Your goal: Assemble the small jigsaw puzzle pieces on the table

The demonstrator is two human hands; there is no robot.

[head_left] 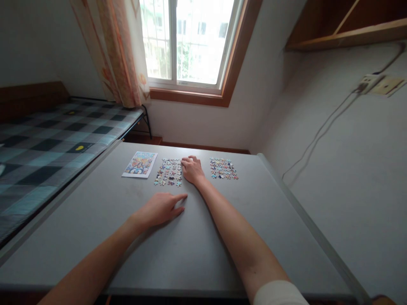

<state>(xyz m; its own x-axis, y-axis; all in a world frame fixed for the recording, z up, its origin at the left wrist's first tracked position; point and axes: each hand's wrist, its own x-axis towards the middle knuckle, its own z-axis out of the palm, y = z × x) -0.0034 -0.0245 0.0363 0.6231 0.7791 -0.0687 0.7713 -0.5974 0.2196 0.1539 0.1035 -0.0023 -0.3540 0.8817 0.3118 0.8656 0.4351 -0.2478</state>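
Note:
My right hand (pixel 192 169) reaches over the far part of the grey table (pixel 133 250), its fingertips at the right edge of a group of loose jigsaw puzzle pieces (pixel 168 173). The fingers are bent down; whether a piece is under them is hidden. Nearer to me, my left hand (pixel 165 207) rests low over the tabletop with the index finger stretched out and the thumb apart, holding nothing. A second group of jigsaw puzzle pieces (pixel 223 168) lies in rows to the right of my right hand. On the far left is a printed picture sheet (pixel 140 164) with a colourful drawing.
A bed with a checked cover (pixel 63 135) stands along the table's left side. Behind are a window (pixel 190 42) and an orange curtain (pixel 116 51). A wall socket (pixel 365 83) with a hanging cable and a wooden shelf (pixel 349 38) are on the right.

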